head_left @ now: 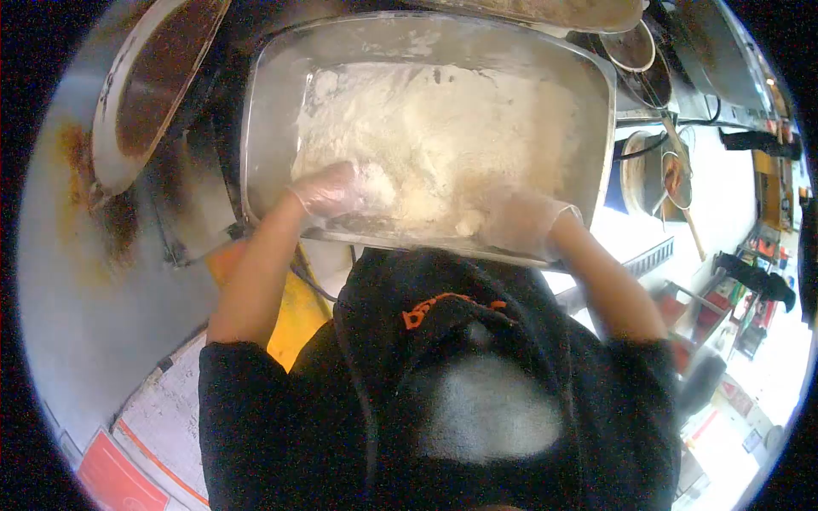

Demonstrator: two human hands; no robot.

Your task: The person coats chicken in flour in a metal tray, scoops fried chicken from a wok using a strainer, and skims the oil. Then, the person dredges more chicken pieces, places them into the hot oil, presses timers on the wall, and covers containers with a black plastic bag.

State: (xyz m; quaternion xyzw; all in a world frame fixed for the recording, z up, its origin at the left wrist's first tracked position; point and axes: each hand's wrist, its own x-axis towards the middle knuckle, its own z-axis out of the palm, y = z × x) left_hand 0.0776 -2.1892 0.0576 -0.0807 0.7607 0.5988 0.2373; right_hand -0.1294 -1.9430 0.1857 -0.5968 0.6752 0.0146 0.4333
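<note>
- My guess at the likeliest trouble: pale, flour-like powder (443,111) spilling over the near rim of the deep, grey metal rectangular pan (271,111), because both hands work close to that edge and a quick scoop could throw it.
- Powder might also dust my black hooded sweatshirt (477,358), just beside that rim, or slip inside the loose, clear plastic glove cuff (558,215) at my right wrist.
- My left hand (334,189), gloved, has its fingers in the powder at the pan's near left; the coating hides them, so I cannot tell whether they are spread or pinching anything.
- My right hand (518,220) is blurred, beside a small, pale, rounded lump (469,223); I cannot tell its spread, nor whether it touches the lump.
</note>
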